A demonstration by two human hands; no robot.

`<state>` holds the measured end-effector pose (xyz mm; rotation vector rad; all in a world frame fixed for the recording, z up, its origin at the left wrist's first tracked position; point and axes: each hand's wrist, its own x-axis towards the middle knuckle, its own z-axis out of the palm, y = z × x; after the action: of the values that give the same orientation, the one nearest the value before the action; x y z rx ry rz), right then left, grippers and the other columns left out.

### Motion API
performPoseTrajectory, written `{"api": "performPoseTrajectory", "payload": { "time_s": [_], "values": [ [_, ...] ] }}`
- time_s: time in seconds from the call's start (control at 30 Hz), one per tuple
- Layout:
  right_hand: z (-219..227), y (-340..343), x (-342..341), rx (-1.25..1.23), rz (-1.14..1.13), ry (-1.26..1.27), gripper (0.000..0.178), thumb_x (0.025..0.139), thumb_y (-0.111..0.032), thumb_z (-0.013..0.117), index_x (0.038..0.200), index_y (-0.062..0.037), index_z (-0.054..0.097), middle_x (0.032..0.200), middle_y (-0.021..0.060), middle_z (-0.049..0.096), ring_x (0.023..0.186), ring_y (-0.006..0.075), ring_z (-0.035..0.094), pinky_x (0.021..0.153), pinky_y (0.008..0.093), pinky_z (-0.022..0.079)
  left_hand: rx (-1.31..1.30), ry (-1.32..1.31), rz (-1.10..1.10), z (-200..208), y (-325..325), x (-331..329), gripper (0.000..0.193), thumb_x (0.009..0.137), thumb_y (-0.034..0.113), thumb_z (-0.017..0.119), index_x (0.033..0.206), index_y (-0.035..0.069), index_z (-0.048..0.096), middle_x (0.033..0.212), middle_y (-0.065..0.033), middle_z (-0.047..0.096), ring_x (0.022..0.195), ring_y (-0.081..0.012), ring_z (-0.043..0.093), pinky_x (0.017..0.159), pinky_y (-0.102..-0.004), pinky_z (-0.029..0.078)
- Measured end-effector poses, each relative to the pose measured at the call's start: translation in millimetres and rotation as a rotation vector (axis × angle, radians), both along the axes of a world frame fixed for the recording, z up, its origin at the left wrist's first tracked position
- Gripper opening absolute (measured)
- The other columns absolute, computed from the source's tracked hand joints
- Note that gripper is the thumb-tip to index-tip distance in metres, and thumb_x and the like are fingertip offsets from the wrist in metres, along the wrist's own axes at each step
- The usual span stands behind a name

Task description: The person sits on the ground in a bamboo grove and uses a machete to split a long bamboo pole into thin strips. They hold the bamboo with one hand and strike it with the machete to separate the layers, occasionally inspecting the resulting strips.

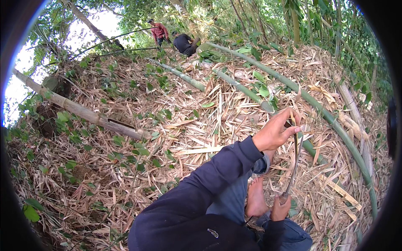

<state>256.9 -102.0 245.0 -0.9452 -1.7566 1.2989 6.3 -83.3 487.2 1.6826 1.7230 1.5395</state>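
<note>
My left hand [277,130] is raised in front of me, its thumb and fingers pinched on the upper end of a thin, narrow bamboo strip [295,144]. The strip hangs down from the fingertips. Lower down, my right hand [279,208] is closed round the handle of a long, slim knife [292,178]. Its blade points up and away from me, with the tip close to my left fingertips and the strip beside it. Whether blade and strip touch, I cannot tell. My bare foot [256,198] rests on the leaf litter between my arms.
A long green bamboo pole [310,98] curves along my right. Shorter green bamboo lengths [238,85] lie ahead. A dry, pale pole [79,109] slants across the left. Dry leaves [176,129] cover the slope. Two people, one in a red shirt [159,32], are at the far top.
</note>
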Motion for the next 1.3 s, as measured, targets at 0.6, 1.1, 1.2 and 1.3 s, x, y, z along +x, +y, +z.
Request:
{"api": "performPoseTrajectory", "payload": {
  "time_s": [0.6,1.1,1.2,1.3],
  "values": [
    [-124.2,49.2,31.7,-0.962,-0.074,-0.163,0.016,0.082,-0.01,0.063,0.082,-0.0082,0.048,0.052,0.0024,0.044,0.031,0.0147,0.038,0.027,0.0298,0.03,-0.027,0.029,0.304,-19.6,7.7,-5.8,0.028,0.09,0.02,0.065,0.104,0.004,0.047,0.082,-0.0089,0.058,0.069,-0.0168,0.057,0.065,-0.0328,0.047],
    [-25.7,57.3,24.2,-0.072,-0.223,-0.05,0.033,0.085,-0.017,0.067,0.109,-0.0012,0.051,0.092,0.0086,0.055,0.082,0.0194,0.055,0.078,0.0326,0.045,0.226,-0.387,0.155,10.4,22.3,31.7,0.021,0.086,0.01,0.071,0.095,0.003,0.054,0.086,-0.0011,0.058,0.078,-0.0073,0.057,0.068,-0.0247,0.05],
    [-21.0,62.8,17.4,0.018,-0.296,0.076,0.055,0.087,-0.023,0.069,0.132,0.0013,0.047,0.109,0.0111,0.056,0.097,0.0216,0.052,0.09,0.034,0.04,0.292,-0.47,0.108,13.4,26.7,41.5,0.02,0.086,0.012,0.071,0.093,0.004,0.053,0.083,0.001,0.055,0.076,-0.0055,0.055,0.068,-0.0239,0.049],
    [15.1,55.9,17.1,-0.208,-0.127,0.094,0.05,0.088,-0.022,0.068,0.127,0.003,0.05,0.108,0.0106,0.056,0.1,0.0224,0.053,0.092,0.0339,0.04,0.349,-0.519,0.096,19.2,29.3,47.5,0.019,0.087,0.013,0.07,0.092,0.006,0.053,0.082,0.0023,0.054,0.075,-0.0043,0.051,0.067,-0.0219,0.044]
  ]
}}
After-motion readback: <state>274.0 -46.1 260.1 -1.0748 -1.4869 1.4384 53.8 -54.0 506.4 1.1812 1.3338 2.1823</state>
